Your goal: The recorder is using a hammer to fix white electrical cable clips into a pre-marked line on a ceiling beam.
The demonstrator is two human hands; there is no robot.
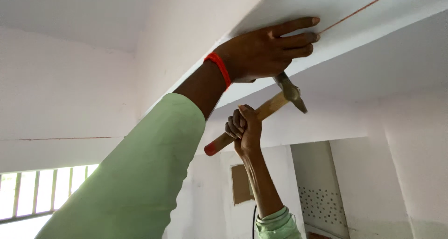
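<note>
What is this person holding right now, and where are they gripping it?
The right hand grips a hammer around its wooden handle, near the red end. The left hand holds nothing, pressing flat on the beam.

Place: bare room under finishing work
Evidence: plain white walls (70,94), ceiling beam (354,29) at 12 o'clock, barred window (42,192) at 8 o'clock

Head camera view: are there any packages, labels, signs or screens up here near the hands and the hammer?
None in view.
Nearest lookalike: a plain brown rectangular patch on the white wall, below the right hand; whether it is board or bare plaster cannot be told.
</note>
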